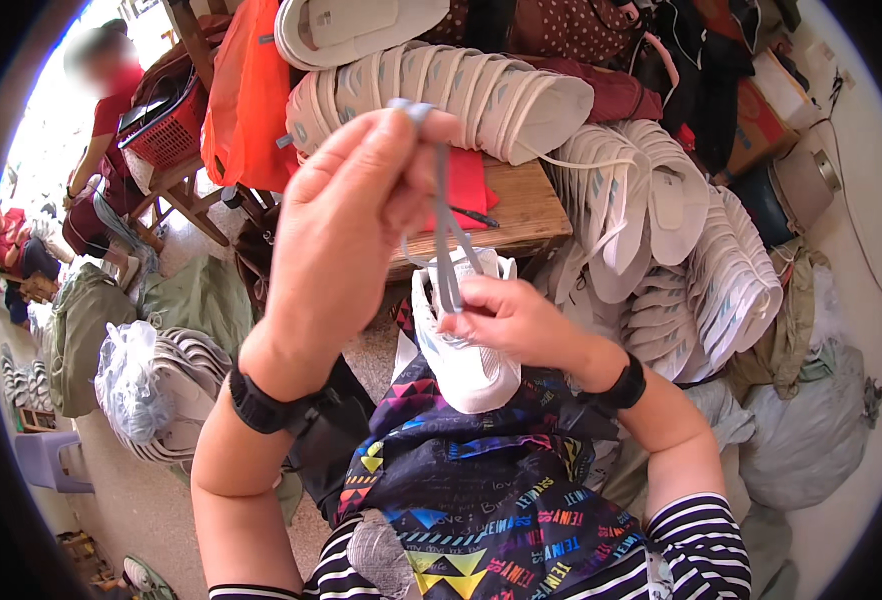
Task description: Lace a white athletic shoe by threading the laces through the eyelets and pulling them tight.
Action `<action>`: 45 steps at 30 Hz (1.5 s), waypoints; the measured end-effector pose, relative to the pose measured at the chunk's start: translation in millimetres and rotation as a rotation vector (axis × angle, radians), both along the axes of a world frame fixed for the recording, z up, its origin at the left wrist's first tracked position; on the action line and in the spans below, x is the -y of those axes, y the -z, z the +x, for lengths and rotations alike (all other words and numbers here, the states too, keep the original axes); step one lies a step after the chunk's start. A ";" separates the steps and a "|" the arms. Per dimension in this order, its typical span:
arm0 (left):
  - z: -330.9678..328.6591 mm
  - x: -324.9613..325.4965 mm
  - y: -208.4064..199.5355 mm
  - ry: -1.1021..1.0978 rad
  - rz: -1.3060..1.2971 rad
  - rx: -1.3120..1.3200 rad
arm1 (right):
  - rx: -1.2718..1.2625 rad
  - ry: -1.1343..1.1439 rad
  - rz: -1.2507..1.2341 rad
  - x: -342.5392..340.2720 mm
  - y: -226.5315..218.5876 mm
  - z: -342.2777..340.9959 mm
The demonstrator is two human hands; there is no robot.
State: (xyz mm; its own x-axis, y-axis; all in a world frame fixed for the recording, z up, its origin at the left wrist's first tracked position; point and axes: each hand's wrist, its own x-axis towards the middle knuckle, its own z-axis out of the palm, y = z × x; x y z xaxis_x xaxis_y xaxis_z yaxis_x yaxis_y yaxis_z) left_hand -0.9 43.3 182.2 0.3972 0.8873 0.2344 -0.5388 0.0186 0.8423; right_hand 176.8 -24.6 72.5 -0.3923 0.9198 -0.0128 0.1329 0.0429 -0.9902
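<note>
Matt cloth lace (pixel 445 262), smooth shoe (pixel 476 378), grainy wooden tabletop (pixel 529 205) (faintly glossy), soft cloth apron (pixel 481 485), crinkly plastic bag (pixel 133 375).

- what's the count at the right hand (pixel 516 322)?
- one white shoe (pixel 473 380).
- behind both hands?
- two black wristbands (pixel 257 402).
- left of the left hand (pixel 351 200)?
- one red basket (pixel 171 138), one purple stool (pixel 46 460).

And here's the room: white glare floods in from the far left, washing out everything beyond that edge (pixel 49 105)! Below it, speckled beige floor (pixel 151 510) runs along, with a low purple plastic stool (pixel 39 456) standing on it. Farther up, a brown wooden chair frame (pixel 190 45); at centre, a plank-topped wooden table (pixel 536 215). Over on the right, a pale, plain wall (pixel 866 260), dark cable (pixel 836 95) trailing down it!
</note>
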 end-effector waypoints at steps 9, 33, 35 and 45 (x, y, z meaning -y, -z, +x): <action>-123.8 -53.6 72.2 -0.130 -0.453 0.339 | -0.949 0.160 -0.201 -11.4 -32.2 70.1; -479.3 -115.4 197.6 -0.513 -0.680 0.517 | -0.776 0.927 -0.275 10.0 -112.1 317.2; -516.4 -108.4 210.1 -0.509 -0.682 0.589 | -0.815 0.988 -0.302 -5.6 -102.6 322.3; -627.3 -91.1 210.1 -0.864 -0.203 0.183 | -0.617 1.542 0.153 104.5 -80.8 502.7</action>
State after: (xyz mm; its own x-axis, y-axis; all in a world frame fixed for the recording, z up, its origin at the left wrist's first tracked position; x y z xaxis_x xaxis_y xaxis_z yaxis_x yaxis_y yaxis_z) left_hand -628.3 134.4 -27.8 -0.4544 0.8901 0.0351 -0.5591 -0.3156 0.7666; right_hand 679.5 -129.1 153.4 0.9114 0.4014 -0.0910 -0.2432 0.3470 -0.9058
